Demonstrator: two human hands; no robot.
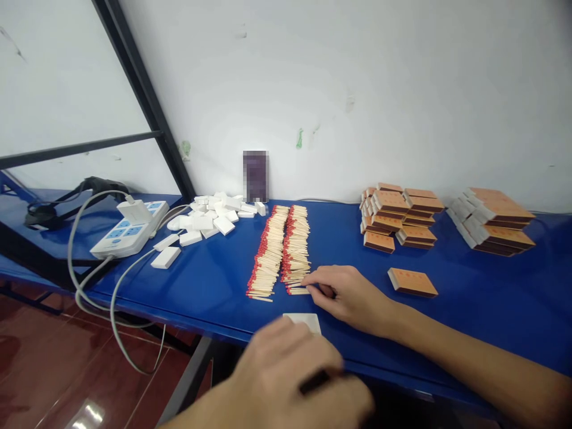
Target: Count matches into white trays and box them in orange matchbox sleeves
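Observation:
Two long rows of red-tipped matches, a left row (269, 253) and a right row (295, 247), lie on the blue table (214, 280). My right hand (346, 295) rests at the near end of the right row, thumb and index finger pinched on matchsticks there. Blurred in the foreground, my left hand (290, 375) has bent fingers, and what they may hold is hidden. Just beyond it a white tray (306, 322) shows partly. An orange matchbox (413, 282) lies to the right of my right hand.
White trays (203, 221) are heaped at the back left, near a power strip (129, 232) with looping cables. A pixelated dark object (256, 176) leans on the wall. Matchboxes stand in a middle stack (388, 202) and a right stack (500, 205). A black frame crosses the left.

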